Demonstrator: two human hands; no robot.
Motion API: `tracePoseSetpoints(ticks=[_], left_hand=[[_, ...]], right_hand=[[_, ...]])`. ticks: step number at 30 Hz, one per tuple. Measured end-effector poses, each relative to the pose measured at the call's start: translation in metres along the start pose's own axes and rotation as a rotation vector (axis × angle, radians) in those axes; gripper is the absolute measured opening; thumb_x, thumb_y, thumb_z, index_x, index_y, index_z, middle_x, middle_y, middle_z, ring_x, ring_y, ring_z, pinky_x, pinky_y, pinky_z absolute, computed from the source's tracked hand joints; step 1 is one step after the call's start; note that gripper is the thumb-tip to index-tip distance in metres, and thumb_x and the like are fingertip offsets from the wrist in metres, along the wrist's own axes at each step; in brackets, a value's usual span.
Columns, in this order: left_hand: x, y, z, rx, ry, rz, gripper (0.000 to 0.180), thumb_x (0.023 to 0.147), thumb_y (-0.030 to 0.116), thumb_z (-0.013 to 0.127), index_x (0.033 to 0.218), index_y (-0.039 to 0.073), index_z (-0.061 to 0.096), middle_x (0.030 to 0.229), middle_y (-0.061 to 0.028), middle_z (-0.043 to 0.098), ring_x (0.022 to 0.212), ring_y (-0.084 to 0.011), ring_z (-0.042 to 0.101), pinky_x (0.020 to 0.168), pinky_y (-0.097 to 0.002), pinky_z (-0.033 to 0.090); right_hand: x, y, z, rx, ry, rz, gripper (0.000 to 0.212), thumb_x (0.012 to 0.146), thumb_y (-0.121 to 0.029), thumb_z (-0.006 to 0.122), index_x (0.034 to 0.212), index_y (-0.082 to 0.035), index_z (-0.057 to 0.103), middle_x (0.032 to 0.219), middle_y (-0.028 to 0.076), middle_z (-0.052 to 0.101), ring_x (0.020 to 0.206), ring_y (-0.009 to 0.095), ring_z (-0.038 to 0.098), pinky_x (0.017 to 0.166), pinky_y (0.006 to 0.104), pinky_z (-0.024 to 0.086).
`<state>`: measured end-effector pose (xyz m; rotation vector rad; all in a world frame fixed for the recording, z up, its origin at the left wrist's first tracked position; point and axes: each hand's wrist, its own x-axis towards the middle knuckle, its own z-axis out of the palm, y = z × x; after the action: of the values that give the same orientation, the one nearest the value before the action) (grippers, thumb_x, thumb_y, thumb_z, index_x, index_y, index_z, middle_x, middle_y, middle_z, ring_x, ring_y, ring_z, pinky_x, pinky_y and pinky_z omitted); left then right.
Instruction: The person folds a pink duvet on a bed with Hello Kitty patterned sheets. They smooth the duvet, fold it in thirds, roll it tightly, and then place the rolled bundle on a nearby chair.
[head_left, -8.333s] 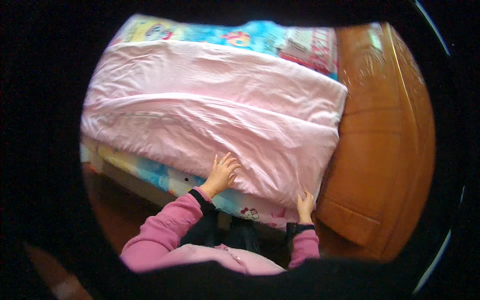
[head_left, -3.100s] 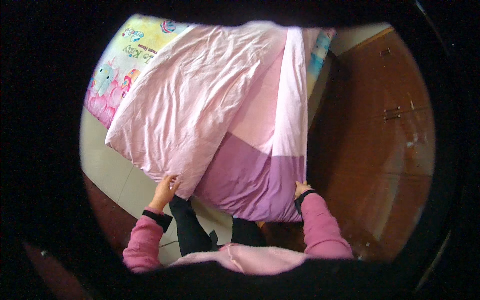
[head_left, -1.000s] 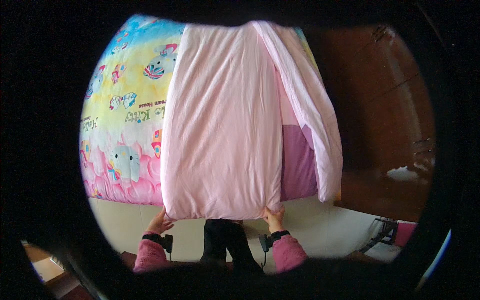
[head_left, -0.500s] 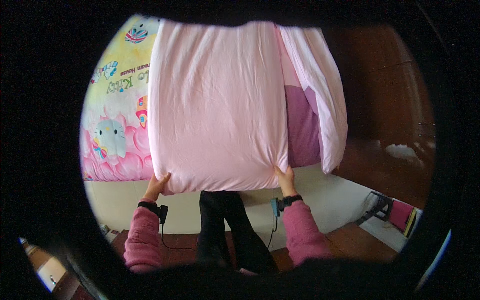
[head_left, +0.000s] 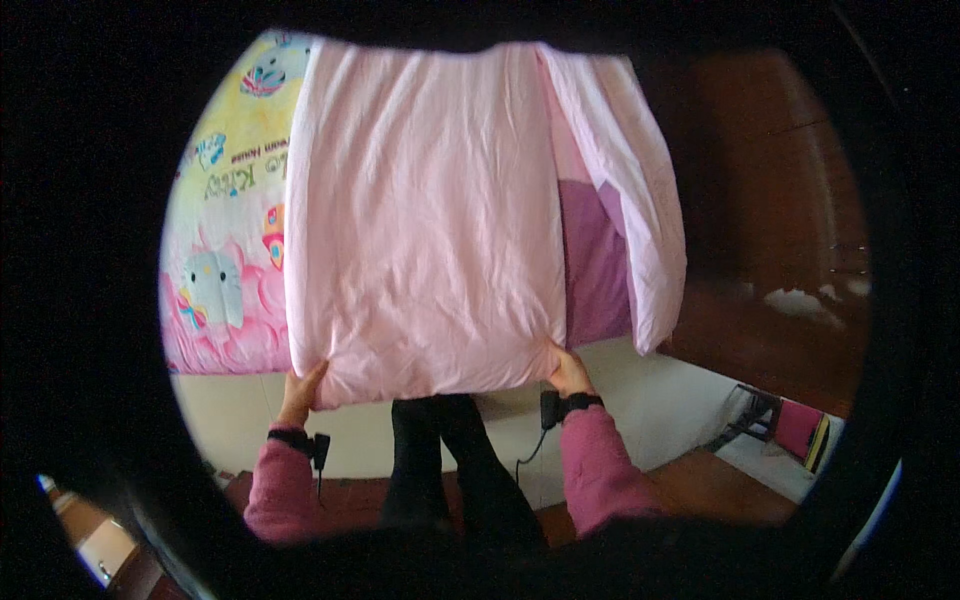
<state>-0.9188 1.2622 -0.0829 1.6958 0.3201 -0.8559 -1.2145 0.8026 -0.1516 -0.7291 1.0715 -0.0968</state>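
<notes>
A pale pink quilt (head_left: 430, 220), folded lengthwise, lies over the bed and reaches to its near edge. My left hand (head_left: 300, 392) grips the near left corner, thumb on top and fingers hidden beneath the cloth. At the near right corner my right hand (head_left: 570, 372) pinches the fabric, drawing creases toward it. Between both hands the near end hangs slightly rounded past the bed's edge. To the right, another pink fold (head_left: 650, 230) lies partly over a purple section (head_left: 595, 260) of bedding.
A cartoon-printed sheet (head_left: 225, 280) in yellow and pink covers the bed on the left. Dark brown wood (head_left: 770, 220) stands at the right. My black-trousered legs (head_left: 430, 450) are below the quilt. A pink and black object (head_left: 797, 432) is at the lower right.
Both hands have come slightly nearer to me, pulling the quilt's near end with them, and more wrinkles show on it. The view has shifted a little.
</notes>
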Motion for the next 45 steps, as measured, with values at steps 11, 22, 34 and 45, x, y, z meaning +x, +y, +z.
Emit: tracePoseSetpoints(ticks=[11, 22, 34, 45], left_hand=[[-0.068, 0.056, -0.021, 0.07, 0.02, 0.064, 0.049, 0.083, 0.024, 0.073, 0.118, -0.007, 0.058, 0.098, -0.0106, 0.066, 0.085, -0.0187, 0.063, 0.074, -0.0325, 0.052], [-0.001, -0.017, -0.007, 0.538, 0.336, 0.023, 0.063, 0.077, 0.026, 0.079, 0.126, -0.002, 0.053, 0.118, -0.0192, 0.06, 0.106, -0.0285, 0.059, 0.093, -0.0394, 0.046], [-0.032, 0.086, 0.365, 0.698, 0.056, 0.824, 0.06, 0.077, 0.024, 0.078, 0.126, 0.001, 0.05, 0.121, -0.0202, 0.053, 0.116, -0.0355, 0.048, 0.102, -0.042, 0.036], [-0.108, 0.157, 0.561, 0.199, -0.481, 0.223, 0.056, 0.084, 0.016, 0.074, 0.128, -0.005, 0.047, 0.117, -0.0156, 0.062, 0.1, -0.0206, 0.061, 0.085, -0.0338, 0.052]], right_hand=[[-0.076, -0.034, 0.032, -0.059, 0.123, -0.092, 0.049, 0.086, -0.016, 0.072, 0.126, 0.006, 0.054, 0.119, 0.012, 0.062, 0.105, 0.023, 0.06, 0.091, 0.0355, 0.047], [-0.098, -0.038, -0.013, -0.275, 0.361, -0.089, 0.083, 0.082, -0.029, 0.076, 0.141, 0.006, 0.03, 0.135, 0.016, 0.046, 0.118, 0.025, 0.049, 0.1, 0.0401, 0.038], [-0.05, -0.177, -0.078, -1.238, 0.742, -1.012, 0.071, 0.065, -0.013, 0.075, 0.131, -0.009, 0.049, 0.129, 0.02, 0.048, 0.119, 0.04, 0.045, 0.099, 0.0516, 0.035], [-0.125, -0.229, -0.083, -1.308, 0.265, -1.097, 0.052, 0.06, -0.005, 0.071, 0.112, -0.01, 0.065, 0.098, 0.011, 0.057, 0.099, 0.037, 0.053, 0.088, 0.0499, 0.041]])
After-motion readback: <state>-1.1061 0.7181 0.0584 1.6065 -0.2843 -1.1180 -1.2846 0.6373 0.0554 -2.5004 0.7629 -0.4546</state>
